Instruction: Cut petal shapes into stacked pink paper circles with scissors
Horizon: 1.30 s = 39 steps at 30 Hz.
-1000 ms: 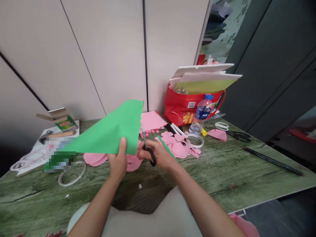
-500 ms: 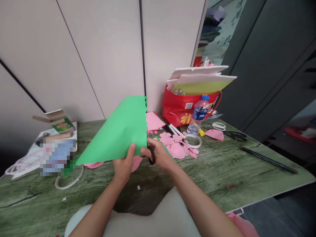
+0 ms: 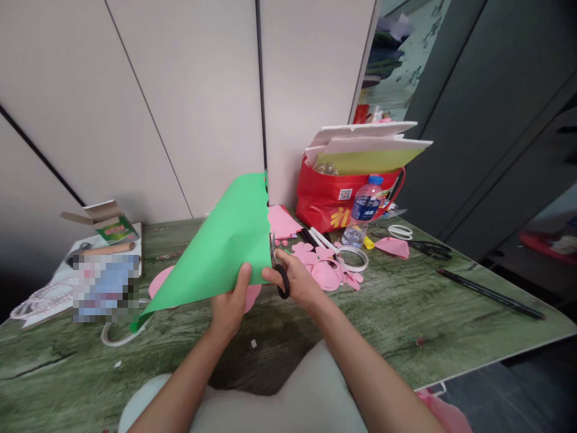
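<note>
A large sheet of green paper is held up above the table, its right edge cut in a wavy, scalloped line. My left hand grips its lower edge, thumb in front and fingers behind. In my right hand is a pair of scissors with black handles. Their blades point upward along the sheet's right edge, partly apart. Pink paper cutouts, some flower-shaped, lie on the table just past my right hand. More pink paper shows partly from under the green sheet.
A red bag with boards stands at the back beside a water bottle. Tape rolls, black-handled scissors and a black pencil lie to the right. An opened box sits at the left on the green table.
The scissors and my right hand have shifted slightly right, away from the paper's edge, and more blade shows. The green sheet's left corner has dipped and curled. A green scrap near my right hand is gone.
</note>
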Tool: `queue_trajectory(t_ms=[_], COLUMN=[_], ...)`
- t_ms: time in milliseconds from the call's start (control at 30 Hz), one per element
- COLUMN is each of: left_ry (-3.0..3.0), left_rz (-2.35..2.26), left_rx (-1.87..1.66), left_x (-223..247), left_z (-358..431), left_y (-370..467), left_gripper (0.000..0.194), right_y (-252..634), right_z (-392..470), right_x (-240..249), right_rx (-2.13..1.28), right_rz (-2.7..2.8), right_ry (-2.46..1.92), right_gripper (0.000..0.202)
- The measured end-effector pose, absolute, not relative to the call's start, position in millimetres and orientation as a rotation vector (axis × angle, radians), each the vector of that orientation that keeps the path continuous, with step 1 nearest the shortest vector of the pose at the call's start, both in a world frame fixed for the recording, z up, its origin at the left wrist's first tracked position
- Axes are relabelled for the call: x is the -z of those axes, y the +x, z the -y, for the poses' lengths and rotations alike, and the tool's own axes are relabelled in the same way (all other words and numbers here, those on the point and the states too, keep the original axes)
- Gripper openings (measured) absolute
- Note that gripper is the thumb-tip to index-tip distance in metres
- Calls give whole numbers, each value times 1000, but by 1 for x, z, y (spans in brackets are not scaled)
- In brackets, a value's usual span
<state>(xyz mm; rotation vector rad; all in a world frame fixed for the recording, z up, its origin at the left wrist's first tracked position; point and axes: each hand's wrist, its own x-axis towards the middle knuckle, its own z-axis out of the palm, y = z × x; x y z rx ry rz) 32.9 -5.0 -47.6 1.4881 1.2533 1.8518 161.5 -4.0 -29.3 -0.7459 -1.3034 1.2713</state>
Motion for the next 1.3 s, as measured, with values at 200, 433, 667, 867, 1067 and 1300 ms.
queue_trajectory(t_ms=[200, 433, 667, 867, 1067, 1300], left_ry=[1521, 1429, 1371, 1503, 1588, 1462], left_rz=[-1254, -1239, -1248, -1234, -1214, -1180], left_rx=[-1747, -1656, -1516, -1454, -1398, -1383], left_x=[52, 39, 33, 39, 46, 60], left_z=[4, 12, 13, 13, 12, 9], left_y=[31, 41, 41, 38, 37, 40], left_gripper=[37, 39, 35, 31, 34, 30], right_y=[163, 165, 162, 164, 166, 167], right_z=[5, 6, 4, 3, 1, 3], right_x=[24, 23, 26, 25, 27, 24], right_rx=[-1311, -1328, -1322, -1312, -1285, -1219], right_rz=[1297, 1165, 1086, 1063, 1050, 1026], right_ry=[-677, -724, -690, -713, -756, -764], right_gripper=[35, 33, 32, 35, 39, 41])
